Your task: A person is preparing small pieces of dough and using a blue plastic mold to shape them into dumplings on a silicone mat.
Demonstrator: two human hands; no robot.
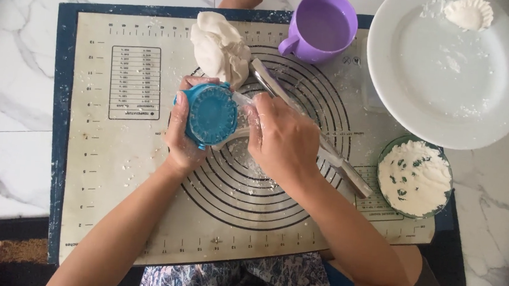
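Left hand (pixel 182 134) is cupping one blue round dumpling press (pixel 211 114) from below and from the left, fingers curled round its rim, thumb at the top edge. It is holding the press tilted up off the pastry mat (pixel 113 168), over the left side of the printed rings near the mat's centre. My guess is that the tilt is keeping the ribbed face open to the other hand.

Right hand (pixel 282 140) is closing on the press's right edge, fingers bent and pinching; exactly what is between the fingertips is hidden, maybe a handle or a bit of dough. It is dusted with flour.

One lump of white dough (pixel 219 48) is sitting at the mat's far edge, just beyond the press, probably parked within reach for pulling pieces off. One metal rolling pin (pixel 321 139) is lying diagonally across the rings, passing under the right hand towards the mat's right edge.

One purple mug (pixel 323 26) is standing at the far edge, right of the dough, handle toward the mat centre. One glass bowl of white filling with green flecks (pixel 415 177) is sitting at the mat's right edge, near corner side.

One white plate (pixel 453 74) is lying off the mat's far right corner on the marble floor, carrying one crimped dumpling (pixel 469 13) at its far rim, plus loose flour.
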